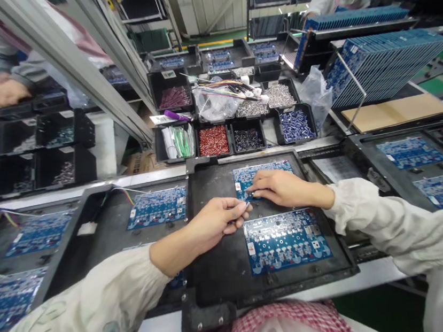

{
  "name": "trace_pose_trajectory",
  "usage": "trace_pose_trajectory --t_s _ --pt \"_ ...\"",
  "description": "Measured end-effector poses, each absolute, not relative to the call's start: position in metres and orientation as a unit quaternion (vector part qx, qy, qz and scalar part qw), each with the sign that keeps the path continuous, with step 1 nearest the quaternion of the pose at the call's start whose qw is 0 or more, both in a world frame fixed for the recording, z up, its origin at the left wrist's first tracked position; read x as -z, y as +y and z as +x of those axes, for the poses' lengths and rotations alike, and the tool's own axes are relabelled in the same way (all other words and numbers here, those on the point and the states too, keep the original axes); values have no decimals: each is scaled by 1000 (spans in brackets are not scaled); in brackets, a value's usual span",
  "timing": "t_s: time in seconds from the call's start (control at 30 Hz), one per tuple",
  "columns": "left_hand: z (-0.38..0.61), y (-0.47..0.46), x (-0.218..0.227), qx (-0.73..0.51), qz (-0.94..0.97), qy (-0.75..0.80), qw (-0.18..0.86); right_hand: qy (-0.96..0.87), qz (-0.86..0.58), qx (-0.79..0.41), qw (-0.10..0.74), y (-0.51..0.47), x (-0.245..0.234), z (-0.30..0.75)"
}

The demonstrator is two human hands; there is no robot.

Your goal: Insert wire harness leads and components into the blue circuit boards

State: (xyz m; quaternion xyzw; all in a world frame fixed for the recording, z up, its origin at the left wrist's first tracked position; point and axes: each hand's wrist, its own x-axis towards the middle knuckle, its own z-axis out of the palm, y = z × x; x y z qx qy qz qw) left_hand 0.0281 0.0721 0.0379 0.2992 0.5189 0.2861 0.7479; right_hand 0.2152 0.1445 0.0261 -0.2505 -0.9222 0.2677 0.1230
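Note:
My left hand (218, 219) is closed in a pinch just left of the upper board, with a small blue electronic component (247, 205) at its fingertips. Above the upper blue circuit board (262, 170), my right hand (278, 187) bends its fingers down to the board's left part. Its thumb and fingers are pressed together; whatever they hold is too small to name. A lower circuit board (287, 241), fitted with many small parts, lies nearer to me. Both boards rest in a black tray (219, 279).
Beyond the tray stand parts bins with red components (213, 141), black components (247, 139) and blue components (297, 125). Neighbouring trays hold a board on the left (156, 207) and a board on the right (411, 152). Racked boards (390, 59) stand back right. Co-workers' hands (6, 93) show far left.

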Motion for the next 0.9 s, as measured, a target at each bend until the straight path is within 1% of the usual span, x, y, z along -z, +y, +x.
trace_pose_trajectory --t_s 0.1,0.17,0.27,0.33,0.4,0.8,0.9 --pt "33 71 -39 -283 294 511 756 -906 -231 -315 162 139 -35 219" --pt "36 70 -42 -278 290 516 756 -899 -265 -305 169 140 -35 224" --pt "37 68 -46 -279 291 523 751 -898 -332 -255 136 149 -28 237" --pt "37 68 -47 -289 292 523 747 -905 -339 -234 103 153 -21 244" --pt "38 69 -47 -294 295 529 739 -911 -336 -222 89 155 -17 247" --pt "43 71 -44 -276 304 534 739 -915 -343 -200 75 152 -15 246" --pt "48 72 -42 -272 300 519 753 -917 -317 -217 110 142 -28 245"
